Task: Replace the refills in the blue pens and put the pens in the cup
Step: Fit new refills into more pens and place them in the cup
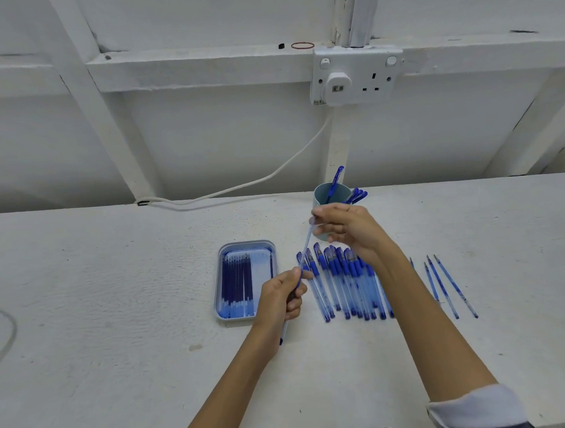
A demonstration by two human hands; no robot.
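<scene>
Your left hand is closed in a fist round the held pen, whose dark blue end shows just below the fist. From the top of that fist a slim shaft, pale and see-through, rises toward 1 o'clock. Your right hand pinches its upper end between thumb and fingertips, with the other fingers loosely curled. You cannot tell whether that shaft is the refill or the barrel.

The cup stands on the desk at your 12 o'clock, partly hidden behind your right hand, with several blue pens leaning inside it.

Below your right hand, at about 1 o'clock from the left fist, a row of pens lies side by side on the desk, your right forearm crossing over its right end.

At 9 o'clock from that row sits the tray, with dark blue refills laid lengthwise in its left half.

At 3 o'clock from your right forearm, a few loose refills lie on the desk, apart from the row.
</scene>
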